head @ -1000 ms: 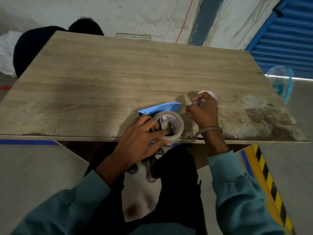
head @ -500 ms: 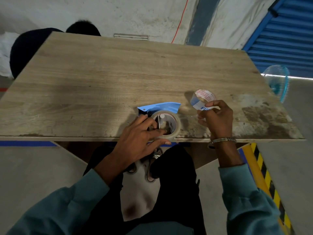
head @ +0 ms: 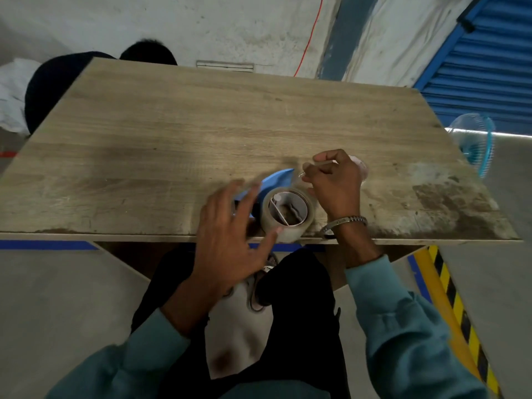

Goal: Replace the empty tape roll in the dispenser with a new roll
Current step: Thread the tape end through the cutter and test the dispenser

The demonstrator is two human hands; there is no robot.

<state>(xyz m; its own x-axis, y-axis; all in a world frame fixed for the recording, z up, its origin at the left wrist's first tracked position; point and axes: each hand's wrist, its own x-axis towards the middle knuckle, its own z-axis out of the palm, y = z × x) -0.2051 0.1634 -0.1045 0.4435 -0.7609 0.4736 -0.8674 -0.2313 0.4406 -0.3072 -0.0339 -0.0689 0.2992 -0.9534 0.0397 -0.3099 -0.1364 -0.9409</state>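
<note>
A clear tape roll [head: 290, 236] sits on a blue dispenser [head: 277, 180] at the near edge of the wooden table [head: 201, 125]; the dispenser's hub shows through the roll's hole. My left hand [head: 230, 237] hovers blurred over the dispenser's left side, fingers spread, its thumb tip against the roll's near wall. My right hand [head: 335, 188] is just right of the roll, closed, pinching a thin pale strip between thumb and forefinger. A small printed roll [head: 361, 168] shows behind its knuckles, mostly hidden.
A person in dark clothes [head: 57, 82] sits beyond the table's far left corner. A small blue fan [head: 475, 142] stands off the right edge. Yellow-black floor marking [head: 443, 283] runs along the lower right. My knees are under the near edge.
My right hand came back in from the right with the small roll, close to the tape roll. My left hand lifted off the dispenser and spread its fingers.
</note>
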